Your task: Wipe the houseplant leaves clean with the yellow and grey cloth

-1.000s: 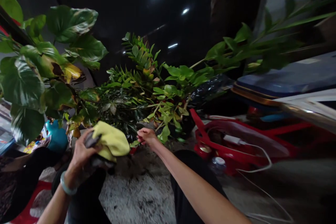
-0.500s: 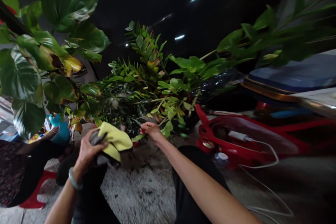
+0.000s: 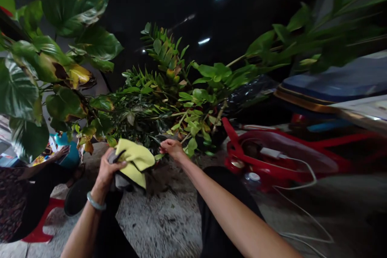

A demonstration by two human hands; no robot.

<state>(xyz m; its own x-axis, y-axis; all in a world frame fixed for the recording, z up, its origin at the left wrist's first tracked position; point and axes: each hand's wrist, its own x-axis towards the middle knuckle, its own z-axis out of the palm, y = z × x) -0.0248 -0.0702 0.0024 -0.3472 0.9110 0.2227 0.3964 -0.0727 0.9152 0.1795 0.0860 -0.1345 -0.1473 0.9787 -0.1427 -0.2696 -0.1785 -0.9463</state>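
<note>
My left hand [image 3: 107,168] grips a yellow and grey cloth [image 3: 134,160], with the thumb across its front and folds hanging below. A pale bangle [image 3: 96,201] circles that wrist. To the right, my right hand [image 3: 171,148] is closed in a pinch at the lower edge of the leafy potted plant [image 3: 192,125]. A thin leaf or stem [image 3: 156,140] reaches toward its fingertips; whether it is the thing pinched is too small to make out. Dense narrow-leaved foliage [image 3: 136,119] stands just behind both hands.
Large broad leaves [image 3: 21,88] hang at the left. Beside me a person sits on a red stool [image 3: 45,219], near a dark round container [image 3: 78,197]. On the right are a red plastic basket [image 3: 272,157], a white charger [image 3: 272,153] with its cable, and a clear bottle [image 3: 252,179].
My left hand has moved slightly right with the cloth, nearer my right hand. My right hand stays closed at the plant. The view has shifted a little.
</note>
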